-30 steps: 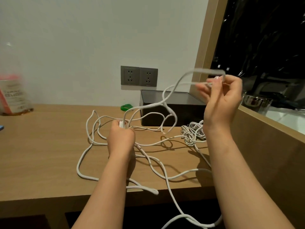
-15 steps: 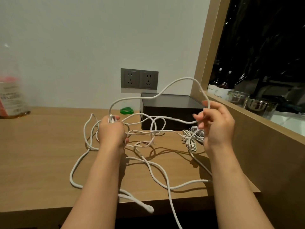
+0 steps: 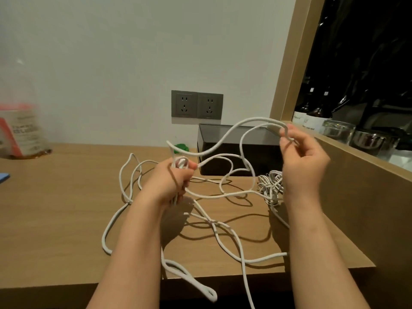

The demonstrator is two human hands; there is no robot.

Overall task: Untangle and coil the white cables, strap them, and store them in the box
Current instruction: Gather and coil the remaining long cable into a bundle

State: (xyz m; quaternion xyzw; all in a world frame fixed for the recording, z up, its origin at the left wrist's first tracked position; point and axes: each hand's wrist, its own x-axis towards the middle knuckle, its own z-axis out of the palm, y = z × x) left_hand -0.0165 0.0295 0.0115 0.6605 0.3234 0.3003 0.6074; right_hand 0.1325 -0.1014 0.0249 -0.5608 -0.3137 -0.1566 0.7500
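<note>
At the front edge of the desk (image 3: 55, 219) a loop of the thick white cable (image 3: 223, 239) is seen hanging over the edge, and a further strand is dropped past the same edge to the right of it. From there the cable is spread in loose, crossing curves over the middle of the desk, with one long bend laid out toward the left side. Above the middle of the desk the left hand (image 3: 167, 181) is held with its fingers curled round a few short turns of this cable, which are gathered into a small loop at the top of the fist. The right hand (image 3: 305, 161) is raised higher, near the right edge, and a bend of the same cable is pinched between its thumb and fingertips (two strands are seen arching from that pinch back toward the left hand). Beside the right wrist, near the right edge, a tangled thin cable bundle (image 3: 270, 186) is seen lying on the desk. Behind it, at the back edge, the dark box (image 3: 265, 157) is set with its top open. Just left of the box a small green item (image 3: 181, 147) is seen. Two grey wall sockets (image 3: 197, 104) are mounted above the back edge, and a blurred bottle (image 3: 22, 130) is stood at the far left corner.
</note>
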